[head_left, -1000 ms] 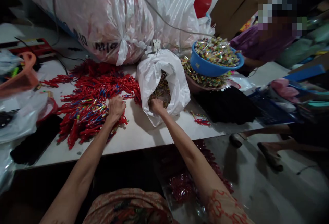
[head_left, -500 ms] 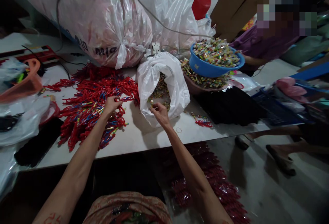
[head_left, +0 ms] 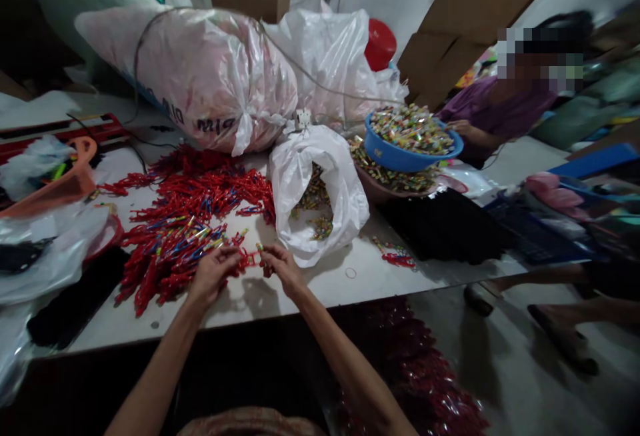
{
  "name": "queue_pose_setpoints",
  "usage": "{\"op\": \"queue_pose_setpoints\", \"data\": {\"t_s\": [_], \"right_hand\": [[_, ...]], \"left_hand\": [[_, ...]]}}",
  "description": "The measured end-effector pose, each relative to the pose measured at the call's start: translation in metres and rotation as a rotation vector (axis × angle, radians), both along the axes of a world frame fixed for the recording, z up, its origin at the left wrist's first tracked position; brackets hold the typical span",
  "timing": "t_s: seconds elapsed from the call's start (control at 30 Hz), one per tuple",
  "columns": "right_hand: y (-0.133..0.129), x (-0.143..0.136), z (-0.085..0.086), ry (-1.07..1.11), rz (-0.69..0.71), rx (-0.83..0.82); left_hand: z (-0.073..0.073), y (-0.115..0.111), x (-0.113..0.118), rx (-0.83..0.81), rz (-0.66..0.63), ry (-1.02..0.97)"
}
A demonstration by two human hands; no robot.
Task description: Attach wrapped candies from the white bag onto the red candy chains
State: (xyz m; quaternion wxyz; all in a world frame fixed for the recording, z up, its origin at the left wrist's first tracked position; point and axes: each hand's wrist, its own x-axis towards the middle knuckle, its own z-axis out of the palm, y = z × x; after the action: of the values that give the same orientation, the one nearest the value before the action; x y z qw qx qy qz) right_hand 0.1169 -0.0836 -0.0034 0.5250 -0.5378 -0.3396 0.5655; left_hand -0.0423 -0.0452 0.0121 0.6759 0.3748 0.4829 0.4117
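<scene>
In the head view, my left hand (head_left: 216, 273) is closed at the near edge of a heap of red plastic-looking pieces (head_left: 200, 189) with blue and yellow parts. Its fingers pinch one thin red piece (head_left: 251, 259) that stretches toward the other hand. My right hand (head_left: 281, 267) is closed too, holding a small multicoloured piece (head_left: 260, 247) against the end of that red one. Just beyond it stands a white plastic bag (head_left: 345, 189), its mouth folded open, with many small multicoloured pieces (head_left: 320, 226) inside.
A blue basin (head_left: 410, 154) full of small pieces sits on another filled basin (head_left: 385, 183). Black bundles (head_left: 450, 226) lie to the right, an orange basket (head_left: 60, 183) to the left. Stuffed sacks (head_left: 215, 83) line the back. A person in purple (head_left: 523, 106) works at the far right.
My right hand has come out of the bag's mouth, toward me and left, with a small piece. My left hand has drawn nearer with a red piece. The view has tilted up.
</scene>
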Motion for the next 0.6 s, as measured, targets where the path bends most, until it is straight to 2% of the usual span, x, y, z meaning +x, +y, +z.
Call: {"op": "queue_pose_setpoints", "data": {"t_s": [0.07, 0.17, 0.27, 0.37, 0.43, 0.53, 0.6], "right_hand": [[0.002, -0.005, 0.000, 0.001, -0.027, -0.011], [0.008, -0.009, 0.007, -0.137, -0.032, 0.074], [0.013, -0.005, 0.018, -0.261, 0.044, 0.152], [0.017, 0.006, 0.031, -0.292, 0.094, 0.154], [0.017, 0.017, 0.039, -0.265, 0.165, 0.140], [0.014, 0.031, 0.050, -0.209, 0.360, 0.096], [0.010, 0.036, 0.056, -0.188, 0.442, 0.077]], "left_hand": [[-0.007, -0.019, 0.008, -0.052, -0.096, -0.021], [-0.009, -0.033, 0.017, -0.046, -0.157, -0.028], [-0.005, -0.033, 0.021, 0.024, -0.227, 0.004], [-0.001, -0.026, 0.015, 0.088, -0.202, 0.012], [0.000, -0.023, 0.010, 0.109, -0.199, 0.016], [0.000, -0.024, 0.006, 0.135, -0.263, 0.011], [0.000, -0.027, 0.008, 0.154, -0.300, -0.013]]}}
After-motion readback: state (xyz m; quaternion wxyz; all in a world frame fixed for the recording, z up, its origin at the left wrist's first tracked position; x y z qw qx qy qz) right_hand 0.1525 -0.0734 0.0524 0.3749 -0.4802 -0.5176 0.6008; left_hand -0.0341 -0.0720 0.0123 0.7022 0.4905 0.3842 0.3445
